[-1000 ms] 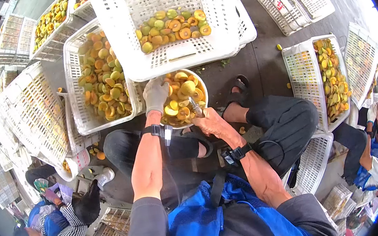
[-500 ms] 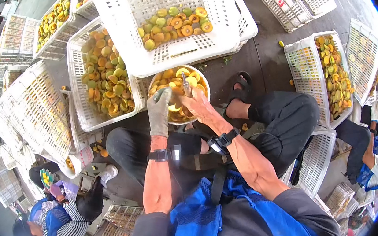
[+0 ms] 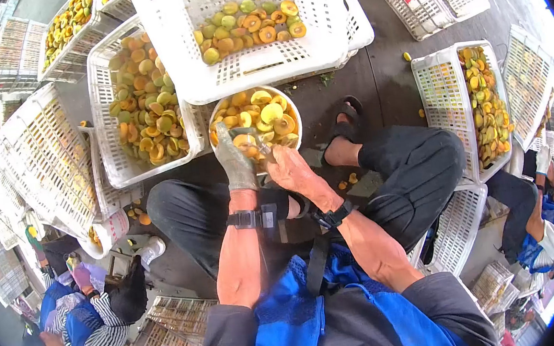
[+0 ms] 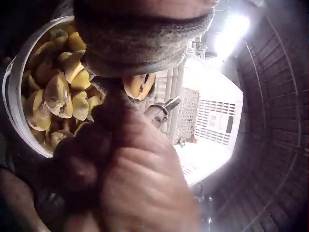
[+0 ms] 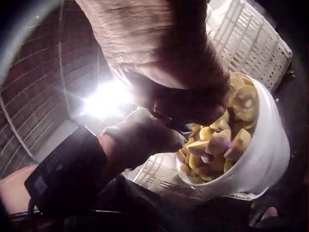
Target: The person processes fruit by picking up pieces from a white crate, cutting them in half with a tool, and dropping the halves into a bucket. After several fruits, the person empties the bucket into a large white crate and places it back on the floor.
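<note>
My left hand (image 3: 237, 162), in a soiled pale glove, holds a yellow peach half (image 3: 244, 144) over the near left rim of a white bucket (image 3: 296, 110). In the left wrist view, the peach half (image 4: 137, 87) shows its cut face with a dark hollow. Bare and close beside it, my right hand (image 3: 296, 169) grips a small hand tool (image 3: 265, 149), its tip near the fruit. The tool's metal end (image 4: 170, 103) shows past the fingers in the left wrist view. Cut yellow peach pieces (image 5: 215, 142) fill the bucket. The right fingers partly hide the tool's handle.
A white crate (image 3: 245, 80) holding some peach halves stands beyond the bucket, with a fuller crate (image 3: 110, 135) to its left. At the right is another filled crate (image 3: 444, 94). My knees flank the bucket. Other people (image 3: 94, 320) sit behind on both sides.
The left hand has come from reaching at the bucket's left to holding a peach half near its rim. The right hand has drawn in and lowered; the tool now tilts toward the left hand.
</note>
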`<state>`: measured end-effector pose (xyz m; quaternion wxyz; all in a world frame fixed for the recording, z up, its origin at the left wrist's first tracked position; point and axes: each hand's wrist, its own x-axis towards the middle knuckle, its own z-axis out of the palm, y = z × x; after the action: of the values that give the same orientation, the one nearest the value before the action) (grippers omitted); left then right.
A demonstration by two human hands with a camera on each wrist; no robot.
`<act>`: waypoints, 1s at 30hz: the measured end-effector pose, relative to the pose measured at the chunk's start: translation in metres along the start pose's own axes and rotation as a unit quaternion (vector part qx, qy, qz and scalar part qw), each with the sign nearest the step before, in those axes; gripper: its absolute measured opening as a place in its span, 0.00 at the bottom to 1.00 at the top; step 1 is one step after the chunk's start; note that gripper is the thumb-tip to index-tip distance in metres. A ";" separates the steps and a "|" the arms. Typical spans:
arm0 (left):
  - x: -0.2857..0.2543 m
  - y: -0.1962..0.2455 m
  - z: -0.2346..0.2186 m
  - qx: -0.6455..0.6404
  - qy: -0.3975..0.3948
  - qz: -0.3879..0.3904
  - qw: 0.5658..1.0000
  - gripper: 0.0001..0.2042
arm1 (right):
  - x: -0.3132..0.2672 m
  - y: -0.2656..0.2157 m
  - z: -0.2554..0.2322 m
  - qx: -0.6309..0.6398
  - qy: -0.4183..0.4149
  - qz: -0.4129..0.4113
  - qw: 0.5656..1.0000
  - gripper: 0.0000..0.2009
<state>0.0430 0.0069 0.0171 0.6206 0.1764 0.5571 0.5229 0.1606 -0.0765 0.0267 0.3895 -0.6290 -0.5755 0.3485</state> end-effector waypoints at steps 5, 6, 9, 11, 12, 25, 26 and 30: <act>-0.001 -0.001 0.003 0.056 0.036 0.023 0.998 0.25 | -0.011 0.012 0.012 -0.007 -0.070 0.033 0.997 0.07; -0.004 0.002 0.008 0.053 0.046 0.029 0.997 0.25 | -0.012 0.013 0.014 -0.002 -0.096 0.053 0.994 0.07; -0.009 0.002 0.013 0.062 0.049 0.050 0.996 0.26 | -0.024 0.039 0.042 -0.009 -0.055 -0.003 0.998 0.08; 0.005 -0.015 -0.007 0.088 0.018 0.074 0.993 0.25 | -0.022 0.037 0.046 0.039 -0.029 -0.022 0.999 0.08; 0.002 -0.010 -0.006 0.099 0.017 0.060 0.993 0.26 | -0.021 0.034 0.046 0.063 -0.016 -0.032 0.997 0.08; 0.008 0.018 -0.016 0.242 -0.122 -0.058 0.961 0.29 | -0.019 0.043 0.066 0.175 -0.098 0.130 0.971 0.12; 0.006 0.031 -0.007 0.235 -0.134 -0.087 0.959 0.29 | -0.002 0.005 0.031 0.212 -0.156 0.235 0.936 0.13; -0.003 0.024 0.005 0.129 -0.084 -0.032 0.988 0.28 | 0.015 -0.024 0.000 0.290 -0.189 0.325 0.880 0.14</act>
<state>0.0372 0.0159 0.0392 0.6537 0.2801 0.5710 0.4100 0.1516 -0.0607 0.0483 0.3027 -0.5619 -0.2742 0.7194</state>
